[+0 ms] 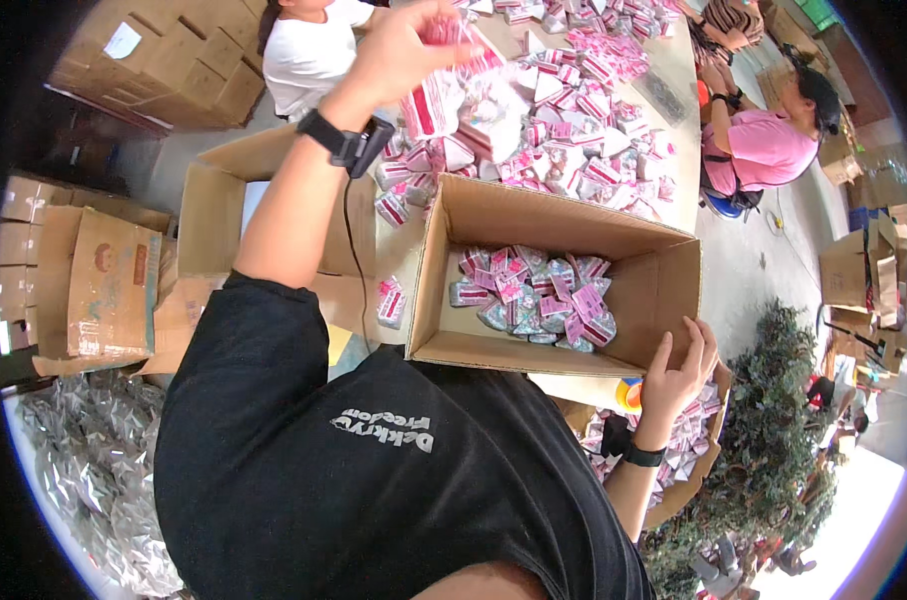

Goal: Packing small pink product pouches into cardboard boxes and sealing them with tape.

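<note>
My left hand (406, 52) is raised over the far side of the table, its fingers closed on several small clear packets (436, 105) with pink-and-white labels, partly blurred. In front of me stands an open cardboard box (564, 215) with a heap of similar packets (534, 295) on its bottom. Against the near right corner of this box rests my right hand (680, 372), fingers stretched and spread along its edge. A large pile of packets (574, 155) covers the table beyond the box. One loose packet (391, 302) lies left of the box.
Another open carton (214, 235) stands to the left, with stacked boxes (174, 60) behind it. A carton of packets (709, 460) sits below my right hand. A person in white (309, 55) and one in pink (769, 145) are across and right. Leafy greenery (774, 390) is at right.
</note>
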`<move>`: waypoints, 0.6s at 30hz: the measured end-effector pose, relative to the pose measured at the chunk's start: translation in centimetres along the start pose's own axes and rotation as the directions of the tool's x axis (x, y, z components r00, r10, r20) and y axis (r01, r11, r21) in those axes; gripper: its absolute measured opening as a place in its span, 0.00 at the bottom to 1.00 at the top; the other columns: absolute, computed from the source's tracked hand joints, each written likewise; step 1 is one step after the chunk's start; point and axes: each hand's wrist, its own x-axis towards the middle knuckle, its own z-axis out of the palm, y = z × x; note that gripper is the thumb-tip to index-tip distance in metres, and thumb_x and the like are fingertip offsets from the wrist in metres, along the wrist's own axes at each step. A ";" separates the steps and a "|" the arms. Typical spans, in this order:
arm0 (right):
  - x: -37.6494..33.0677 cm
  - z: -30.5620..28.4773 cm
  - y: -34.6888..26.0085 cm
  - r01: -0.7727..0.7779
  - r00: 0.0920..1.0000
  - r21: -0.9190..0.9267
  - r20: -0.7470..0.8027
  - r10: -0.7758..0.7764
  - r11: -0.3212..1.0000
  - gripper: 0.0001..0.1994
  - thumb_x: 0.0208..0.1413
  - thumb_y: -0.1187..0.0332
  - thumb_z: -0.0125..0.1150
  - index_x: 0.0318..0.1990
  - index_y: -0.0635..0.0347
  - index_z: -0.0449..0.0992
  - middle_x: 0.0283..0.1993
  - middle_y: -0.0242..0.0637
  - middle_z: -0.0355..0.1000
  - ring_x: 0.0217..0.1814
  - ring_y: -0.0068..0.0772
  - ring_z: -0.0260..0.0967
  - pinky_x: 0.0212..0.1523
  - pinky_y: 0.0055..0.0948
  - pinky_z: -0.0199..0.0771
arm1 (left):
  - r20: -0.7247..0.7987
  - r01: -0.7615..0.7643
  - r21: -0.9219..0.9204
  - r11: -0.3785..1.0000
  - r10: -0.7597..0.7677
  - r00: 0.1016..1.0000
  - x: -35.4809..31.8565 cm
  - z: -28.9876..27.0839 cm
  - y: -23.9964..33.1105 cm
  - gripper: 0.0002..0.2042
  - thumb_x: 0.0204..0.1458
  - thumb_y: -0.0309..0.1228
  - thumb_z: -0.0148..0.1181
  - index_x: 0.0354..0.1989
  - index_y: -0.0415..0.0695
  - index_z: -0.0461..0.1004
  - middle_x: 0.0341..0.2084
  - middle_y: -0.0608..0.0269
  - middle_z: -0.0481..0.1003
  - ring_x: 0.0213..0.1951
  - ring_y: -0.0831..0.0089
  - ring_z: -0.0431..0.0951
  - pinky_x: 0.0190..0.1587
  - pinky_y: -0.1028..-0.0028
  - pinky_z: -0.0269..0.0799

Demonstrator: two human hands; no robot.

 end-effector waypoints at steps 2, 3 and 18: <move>-0.2 -0.2 0.0 0.025 1.000 0.016 -0.003 -0.025 1.000 0.15 0.55 0.72 0.64 0.50 0.62 0.78 0.56 0.46 0.72 0.58 0.54 0.67 0.60 0.50 0.66 | 0.059 -0.001 -0.249 0.968 0.017 0.998 -0.4 -3.8 6.2 0.13 0.53 0.23 0.71 0.42 0.41 0.72 0.32 0.69 0.78 0.35 0.79 0.81 0.39 0.79 0.79; -0.7 -0.7 0.1 0.025 0.999 0.009 -0.020 -0.025 1.000 0.15 0.55 0.72 0.64 0.50 0.61 0.78 0.56 0.46 0.72 0.58 0.54 0.67 0.60 0.50 0.67 | 0.061 -0.019 -0.340 0.940 0.042 0.997 -0.9 -4.9 9.8 0.12 0.53 0.22 0.70 0.41 0.41 0.72 0.31 0.69 0.77 0.34 0.79 0.80 0.37 0.79 0.78; -0.7 -0.2 2.0 0.142 0.989 0.067 -0.051 -0.139 0.988 0.07 0.56 0.72 0.62 0.42 0.60 0.80 0.44 0.38 0.79 0.56 0.52 0.70 0.59 0.46 0.68 | 0.403 0.013 -0.052 0.999 0.009 0.915 -10.8 0.4 17.7 0.12 0.49 0.28 0.74 0.37 0.42 0.75 0.28 0.74 0.73 0.33 0.84 0.72 0.39 0.78 0.70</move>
